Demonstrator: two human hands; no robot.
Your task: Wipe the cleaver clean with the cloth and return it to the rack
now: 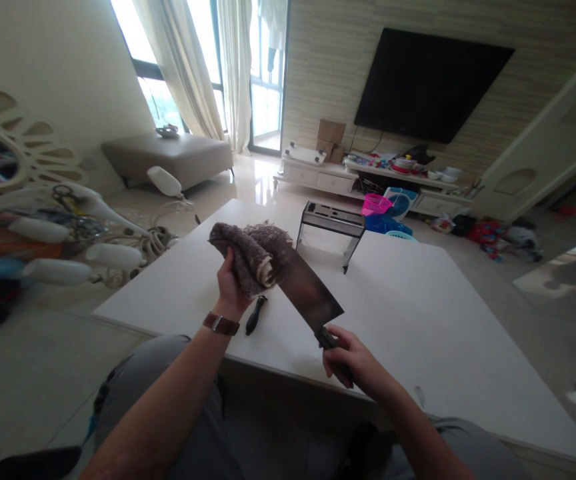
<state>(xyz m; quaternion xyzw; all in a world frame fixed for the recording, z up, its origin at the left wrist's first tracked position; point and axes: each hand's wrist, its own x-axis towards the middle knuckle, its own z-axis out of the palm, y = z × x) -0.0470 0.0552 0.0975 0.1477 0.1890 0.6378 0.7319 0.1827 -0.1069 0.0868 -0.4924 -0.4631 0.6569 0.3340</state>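
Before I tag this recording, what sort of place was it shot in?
Most likely a living room in a home: a large flat screen is mounted high up, long pale curtains hang beside the glass, and a low padded bench stands near them.

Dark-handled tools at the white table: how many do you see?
2: the cleaver in the right hand, and a small tool lying on the table near the left hand. More could be hidden behind the cloth.

Bright windows (161,103) and pale curtains (181,60) filled the upper left; a black television (433,83) hung on the striped wall (323,67) upper right.
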